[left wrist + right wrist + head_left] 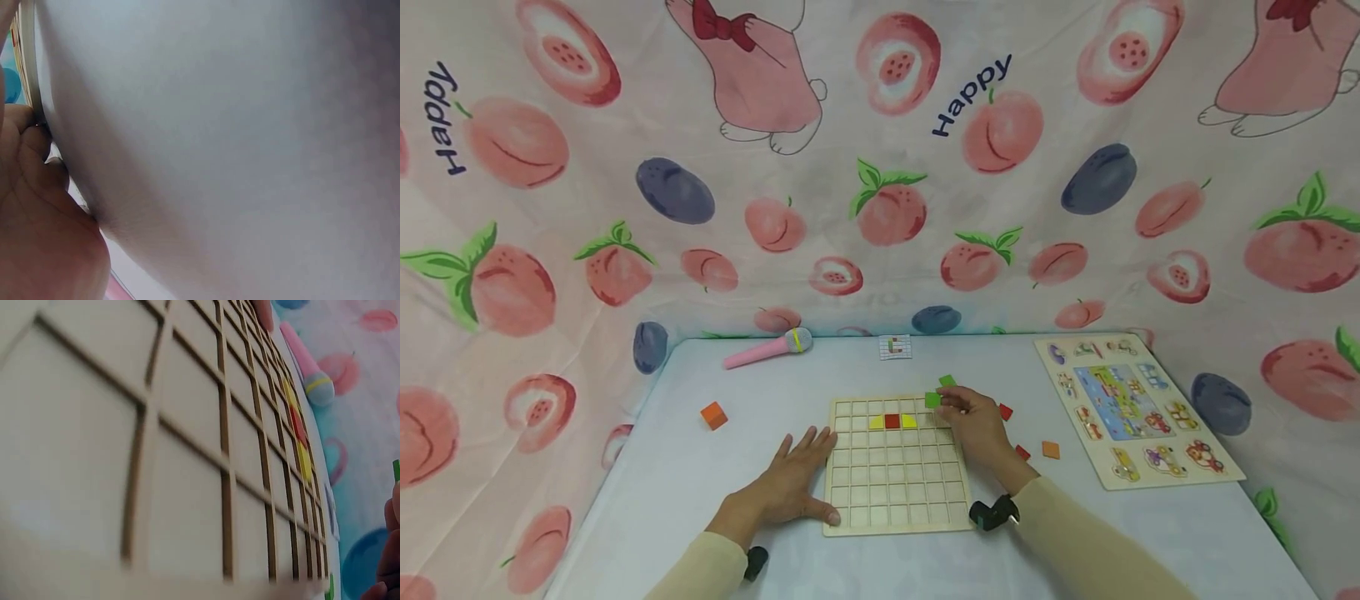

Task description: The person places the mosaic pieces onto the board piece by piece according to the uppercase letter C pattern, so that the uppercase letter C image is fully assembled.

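Pinched in the grip of the right hand (pixel 973 427) is a small green square tile (pixel 932 400), held over the top right corner of the square wooden grid board (pixel 895 492). A second green tile (pixel 947 381) lies just beyond the fingers. The left hand (pixel 793 482) rests flat with straight fingers on the board's left edge. In the board's second row sit a red square tile (pixel 892 421) between two yellow tiles (pixel 876 422). An orange cube (pixel 714 415) lies towards the bench's left edge, a pink toy microphone (pixel 767 348) near the far edge, and a wooden vehicle puzzle (pixel 1138 408) at the right edge.
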`<move>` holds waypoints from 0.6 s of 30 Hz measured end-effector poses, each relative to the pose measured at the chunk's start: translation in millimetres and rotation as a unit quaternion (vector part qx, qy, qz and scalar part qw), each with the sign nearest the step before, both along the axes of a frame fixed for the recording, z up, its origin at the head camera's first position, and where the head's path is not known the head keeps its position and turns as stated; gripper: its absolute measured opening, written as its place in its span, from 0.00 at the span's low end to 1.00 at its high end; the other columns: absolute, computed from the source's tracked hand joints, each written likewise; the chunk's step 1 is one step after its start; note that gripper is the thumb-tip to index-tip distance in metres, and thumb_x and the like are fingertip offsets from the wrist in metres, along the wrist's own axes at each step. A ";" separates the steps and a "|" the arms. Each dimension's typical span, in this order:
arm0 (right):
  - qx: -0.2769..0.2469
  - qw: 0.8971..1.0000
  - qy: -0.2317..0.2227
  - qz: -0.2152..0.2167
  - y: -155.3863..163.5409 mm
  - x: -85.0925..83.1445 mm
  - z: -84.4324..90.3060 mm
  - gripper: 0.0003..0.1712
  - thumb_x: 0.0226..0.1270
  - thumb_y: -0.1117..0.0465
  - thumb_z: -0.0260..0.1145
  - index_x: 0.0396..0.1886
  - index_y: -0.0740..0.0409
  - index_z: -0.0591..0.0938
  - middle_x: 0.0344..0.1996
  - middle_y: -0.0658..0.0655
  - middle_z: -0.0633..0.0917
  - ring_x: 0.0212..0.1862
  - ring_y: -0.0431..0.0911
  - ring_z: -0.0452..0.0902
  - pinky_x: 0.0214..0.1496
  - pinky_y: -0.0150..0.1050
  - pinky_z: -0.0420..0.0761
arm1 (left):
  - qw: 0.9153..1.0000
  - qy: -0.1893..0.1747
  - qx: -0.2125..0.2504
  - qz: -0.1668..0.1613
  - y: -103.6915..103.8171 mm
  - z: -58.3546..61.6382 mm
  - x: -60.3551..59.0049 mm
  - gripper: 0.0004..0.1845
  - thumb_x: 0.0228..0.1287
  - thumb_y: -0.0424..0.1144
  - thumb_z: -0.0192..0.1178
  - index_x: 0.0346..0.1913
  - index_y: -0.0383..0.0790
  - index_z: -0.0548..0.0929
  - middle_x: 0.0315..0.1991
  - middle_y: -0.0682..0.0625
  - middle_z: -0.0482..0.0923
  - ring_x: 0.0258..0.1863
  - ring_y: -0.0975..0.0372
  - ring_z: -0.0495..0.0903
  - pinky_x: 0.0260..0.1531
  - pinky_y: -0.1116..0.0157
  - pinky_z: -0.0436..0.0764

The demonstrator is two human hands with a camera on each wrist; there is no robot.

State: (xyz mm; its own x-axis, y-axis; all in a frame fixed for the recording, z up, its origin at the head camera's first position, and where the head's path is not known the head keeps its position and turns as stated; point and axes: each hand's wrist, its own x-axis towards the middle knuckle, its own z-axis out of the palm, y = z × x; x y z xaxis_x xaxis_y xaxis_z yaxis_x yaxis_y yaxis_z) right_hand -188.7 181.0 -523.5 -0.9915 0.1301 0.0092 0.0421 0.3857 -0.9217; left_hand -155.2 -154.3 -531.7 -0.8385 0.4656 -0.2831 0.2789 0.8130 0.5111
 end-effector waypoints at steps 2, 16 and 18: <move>-0.003 1.000 0.003 0.009 -10.5 3.3 -0.1 0.16 0.69 0.67 0.73 0.55 0.54 0.90 0.43 0.54 0.90 0.48 0.46 0.81 0.45 0.28 0.80 | 1.000 0.001 -0.001 0.000 0.2 0.2 0.0 0.73 0.39 0.68 0.80 0.86 0.43 0.53 0.87 0.48 0.45 0.87 0.50 0.38 0.85 0.43 0.32; 0.026 0.996 0.026 0.082 -69.7 18.1 -12.6 0.13 0.67 0.66 0.74 0.51 0.54 0.90 0.39 0.50 0.90 0.42 0.41 0.82 0.42 0.29 0.83 | 1.000 0.001 -0.001 0.001 1.4 3.4 1.0 0.73 0.38 0.67 0.81 0.86 0.42 0.54 0.87 0.47 0.47 0.87 0.49 0.39 0.85 0.42 0.32; 0.049 0.995 0.028 0.085 -73.1 19.5 -14.4 0.13 0.67 0.66 0.75 0.50 0.54 0.90 0.37 0.49 0.89 0.41 0.40 0.81 0.42 0.31 0.83 | 1.000 -0.003 0.001 0.000 1.6 5.2 1.5 0.72 0.39 0.66 0.81 0.85 0.42 0.54 0.87 0.46 0.47 0.87 0.48 0.40 0.85 0.42 0.33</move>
State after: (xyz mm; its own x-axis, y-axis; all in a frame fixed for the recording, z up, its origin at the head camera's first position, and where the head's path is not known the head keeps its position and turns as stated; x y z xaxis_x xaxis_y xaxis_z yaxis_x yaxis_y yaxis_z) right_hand -169.3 107.9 -538.0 -0.9966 -0.0434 0.0696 -0.0819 0.4712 -0.8782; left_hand -153.7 -152.6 -526.4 -0.8365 0.4666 -0.2874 0.2756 0.8114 0.5154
